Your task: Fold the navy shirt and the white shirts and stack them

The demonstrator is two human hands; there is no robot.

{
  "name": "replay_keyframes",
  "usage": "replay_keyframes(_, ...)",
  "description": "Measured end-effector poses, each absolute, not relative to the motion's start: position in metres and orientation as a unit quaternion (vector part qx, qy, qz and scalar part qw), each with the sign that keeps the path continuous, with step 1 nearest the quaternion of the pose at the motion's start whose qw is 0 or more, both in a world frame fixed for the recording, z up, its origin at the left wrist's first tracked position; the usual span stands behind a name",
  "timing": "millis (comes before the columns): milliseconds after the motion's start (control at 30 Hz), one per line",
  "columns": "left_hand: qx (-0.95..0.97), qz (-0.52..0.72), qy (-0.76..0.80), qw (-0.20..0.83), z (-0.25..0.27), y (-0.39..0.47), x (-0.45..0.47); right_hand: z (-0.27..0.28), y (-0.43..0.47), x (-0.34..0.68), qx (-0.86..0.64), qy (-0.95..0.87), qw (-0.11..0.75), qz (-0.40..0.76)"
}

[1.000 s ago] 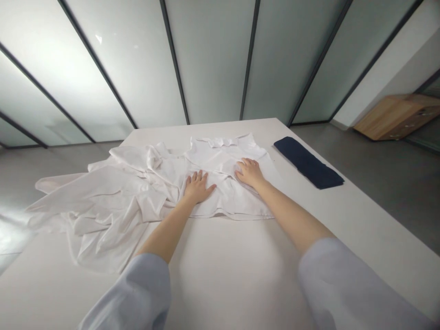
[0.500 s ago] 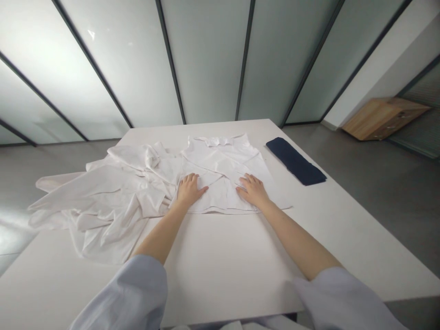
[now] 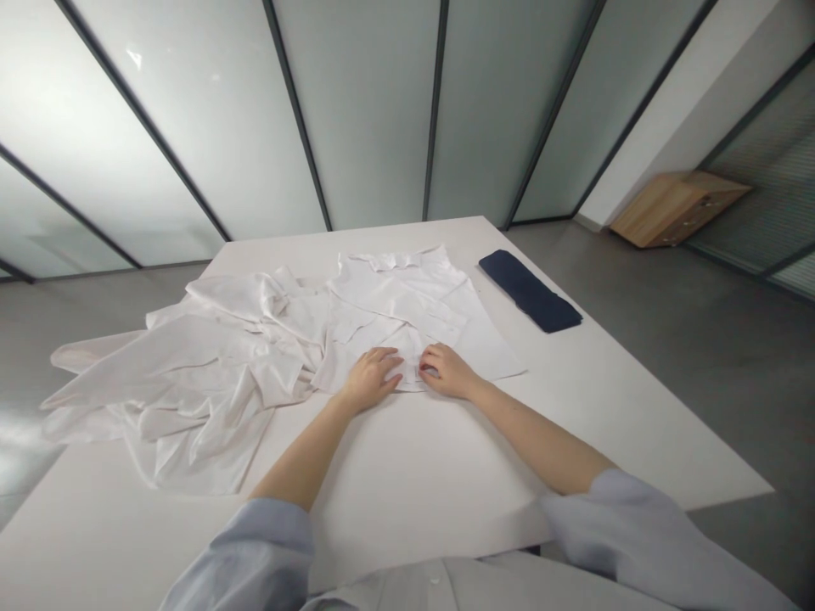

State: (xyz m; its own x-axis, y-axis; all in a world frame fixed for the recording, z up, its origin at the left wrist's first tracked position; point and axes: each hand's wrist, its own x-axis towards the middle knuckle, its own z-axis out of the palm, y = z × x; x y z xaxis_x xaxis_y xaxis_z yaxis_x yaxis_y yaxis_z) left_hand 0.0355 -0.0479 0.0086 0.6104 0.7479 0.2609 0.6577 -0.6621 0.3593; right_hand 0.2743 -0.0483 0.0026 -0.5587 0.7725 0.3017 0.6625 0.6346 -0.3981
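Note:
A white shirt [image 3: 417,293] lies spread flat on the table, its neckline toward the far side and its hem toward me. Over the near part of the shirt, just left of its middle, my left hand [image 3: 374,379] rests with fingers lightly bent and thumb apart. Close beside it, my right hand [image 3: 449,372] has its fingers curled and its thumb tip near them, pinching at the cloth by the hem. Only a small gap separates the two hands. A heap of crumpled white cloth [image 3: 222,365] touches the shirt's left side.
A folded dark navy cloth [image 3: 530,291] lies at the right edge of the white table [image 3: 420,475]. Part of the white heap hangs over the left edge. Frosted glass panels [image 3: 375,110] stand behind. A wooden cabinet [image 3: 678,208] is on the floor at the far right.
Both hands have come nearer to me and closer together, from lying flat on the shirt to its hem. My right fingers have curled. The view has shifted slightly.

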Motion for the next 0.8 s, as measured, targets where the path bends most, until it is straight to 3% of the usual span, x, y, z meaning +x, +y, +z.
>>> replay_keyframes(267, 0.899, 0.142, 0.389, 0.145, 0.002, -0.047, 0.034, 0.005, -0.056, 0.283, -0.404, -0.885, 0.194, 0.123)
replay_keyframes(567, 0.911, 0.152, 0.36, 0.134, 0.003, -0.051, 0.041, -0.001, -0.051, 0.291, -0.427, -0.826, 0.296, 0.22)
replay_keyframes(800, 0.911, 0.18, 0.336, 0.16, -0.001, -0.052, 0.049, 0.005, -0.057, 0.284, -0.426, -0.813, 0.345, 0.196)
